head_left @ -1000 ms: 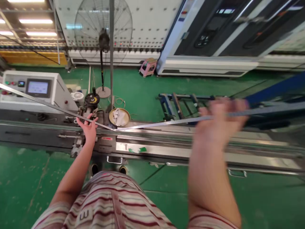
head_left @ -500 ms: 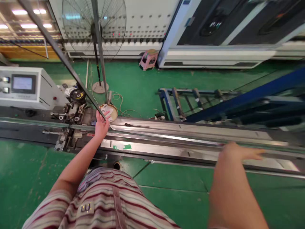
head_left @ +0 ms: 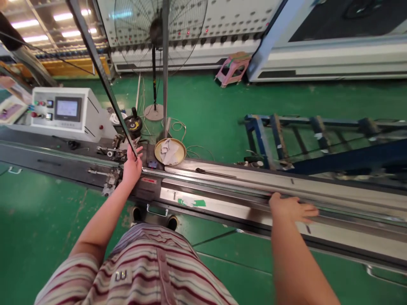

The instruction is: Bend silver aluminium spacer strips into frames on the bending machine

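Note:
My left hand (head_left: 132, 168) is wrapped round the lower end of a long thin metal bar (head_left: 106, 80) that slants up to the upper left. My right hand (head_left: 291, 207) lies over the long bench, its fingers spread towards the right and its thumb side at a metal strip (head_left: 222, 186) in the bench's channel. Whether the thumb grips the strip cannot be made out. Between the hands run the silver plates (head_left: 216, 203) of the bench, with green tape (head_left: 199, 203) on the near one. A round dish (head_left: 182, 153) holding a crumpled cloth (head_left: 169, 151) stands beyond my left hand.
A control box with a screen (head_left: 67, 109) and a clamp mechanism (head_left: 111, 178) are at the left. Beyond the bench stand a fan (head_left: 155, 31), an upright bar (head_left: 165, 76), a pink stool (head_left: 233, 70) and a blue frame (head_left: 262, 137). Another person's arm (head_left: 12, 87) shows at the far left.
The view has swung leftwards, bringing the control box and another person's arm further in. My right hand has come nearer to my left along the bench. My left hand still holds the bar.

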Demonstrator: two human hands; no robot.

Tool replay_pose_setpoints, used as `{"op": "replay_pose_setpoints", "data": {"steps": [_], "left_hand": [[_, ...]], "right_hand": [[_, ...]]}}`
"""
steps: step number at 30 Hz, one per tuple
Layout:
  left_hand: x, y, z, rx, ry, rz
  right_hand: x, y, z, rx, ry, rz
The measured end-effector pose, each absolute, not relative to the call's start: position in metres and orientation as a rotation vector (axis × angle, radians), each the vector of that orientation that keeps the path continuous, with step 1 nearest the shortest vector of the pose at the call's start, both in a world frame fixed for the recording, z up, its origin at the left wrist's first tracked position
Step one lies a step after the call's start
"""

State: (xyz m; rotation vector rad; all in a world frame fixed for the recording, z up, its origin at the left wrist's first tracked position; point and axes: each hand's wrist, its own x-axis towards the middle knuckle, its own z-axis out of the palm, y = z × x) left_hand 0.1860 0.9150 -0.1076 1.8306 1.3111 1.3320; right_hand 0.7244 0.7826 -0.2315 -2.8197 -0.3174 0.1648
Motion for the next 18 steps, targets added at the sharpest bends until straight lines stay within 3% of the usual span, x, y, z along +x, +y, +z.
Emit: {"op": "replay_pose_setpoints", "data": {"steps": [18], "left_hand": [[-0.11,1.002,-0.077,1.907,1.703,1.332]], "right_hand": [[0.442,0.841,-0.25,-2.562,-0.961,-0.017]]}}
